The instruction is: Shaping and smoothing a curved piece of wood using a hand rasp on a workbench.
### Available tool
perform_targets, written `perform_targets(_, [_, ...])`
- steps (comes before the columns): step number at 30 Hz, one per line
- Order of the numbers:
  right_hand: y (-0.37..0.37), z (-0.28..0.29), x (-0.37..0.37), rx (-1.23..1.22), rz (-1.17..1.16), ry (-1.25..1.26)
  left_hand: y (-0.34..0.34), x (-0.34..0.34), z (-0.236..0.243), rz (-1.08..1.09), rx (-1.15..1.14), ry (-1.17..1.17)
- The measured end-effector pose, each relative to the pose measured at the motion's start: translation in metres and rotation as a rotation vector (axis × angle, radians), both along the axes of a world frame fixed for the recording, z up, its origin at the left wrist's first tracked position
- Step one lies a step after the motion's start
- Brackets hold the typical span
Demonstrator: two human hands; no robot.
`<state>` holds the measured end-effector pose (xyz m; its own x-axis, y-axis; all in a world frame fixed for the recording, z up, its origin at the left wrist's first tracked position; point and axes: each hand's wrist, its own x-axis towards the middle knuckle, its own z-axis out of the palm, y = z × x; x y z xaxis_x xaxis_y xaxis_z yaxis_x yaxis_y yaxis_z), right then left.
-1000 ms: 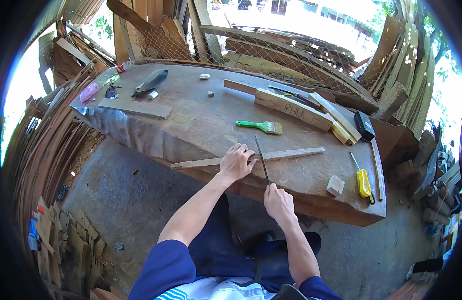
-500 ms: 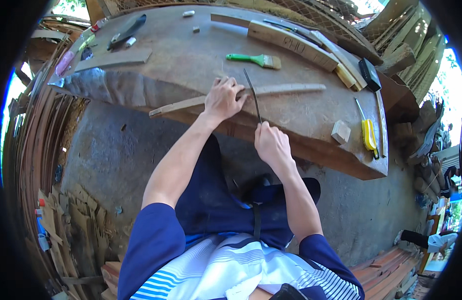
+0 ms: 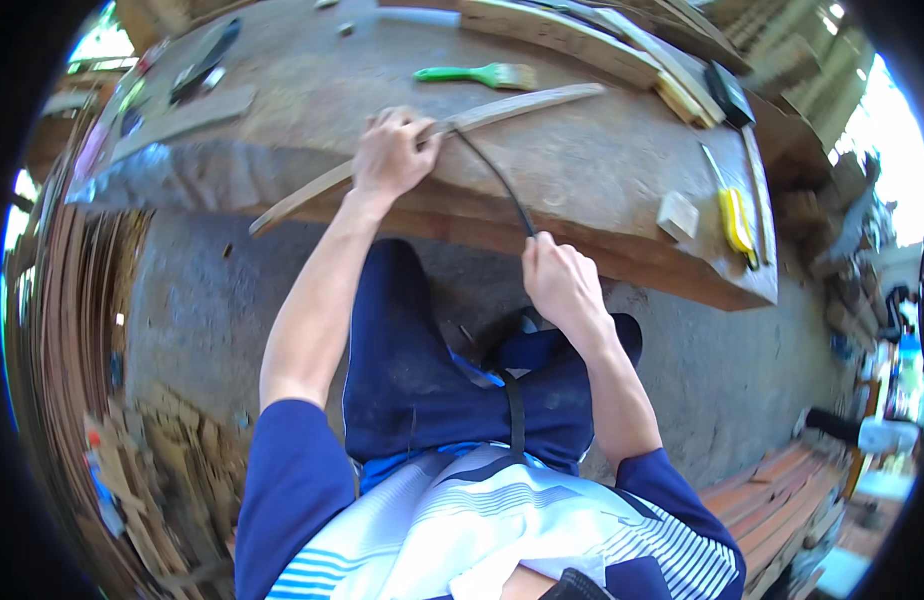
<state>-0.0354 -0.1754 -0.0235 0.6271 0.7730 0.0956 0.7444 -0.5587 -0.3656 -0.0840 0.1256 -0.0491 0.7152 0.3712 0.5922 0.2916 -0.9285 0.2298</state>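
Observation:
My left hand [image 3: 394, 155] is closed on the middle of a slim, slightly curved wooden strip [image 3: 537, 102], pressing it to the wooden workbench [image 3: 592, 165]. The strip's left end juts past the bench's near edge. My right hand [image 3: 562, 278] grips the near end of a long, thin, dark file-like tool [image 3: 497, 180]. Its far tip meets the strip just right of my left fingers. The exact kind of tool is hard to make out. Beyond the strip lies a green-handled paintbrush [image 3: 472, 75]; a yellow-handled screwdriver [image 3: 736, 225] and a small pale wooden block [image 3: 678, 216] lie to the right.
Along the bench's far side lie wooden lengths [image 3: 562, 42] and a black block-shaped object [image 3: 727, 92]. A flat board [image 3: 192, 118] rests at the far left. Stacked planks [image 3: 72, 300] stand left of the bench, and scrap wood [image 3: 172, 480] lies lower left.
The strip has tilted, its left end nearer me. My left hand has shifted left with it. The tool now slants more, its tip farther left. The whole view has also shifted.

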Motion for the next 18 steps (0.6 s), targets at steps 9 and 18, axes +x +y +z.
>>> perform_targets(9, [-0.019, -0.015, -0.007, 0.008, 0.048, -0.016, -0.001, 0.004, 0.003, -0.072, -0.076, 0.083])
perform_targets(18, [-0.008, -0.026, -0.028, 0.0, 0.088, -0.121, 0.005, -0.014, 0.004, -0.022, -0.07, 0.034])
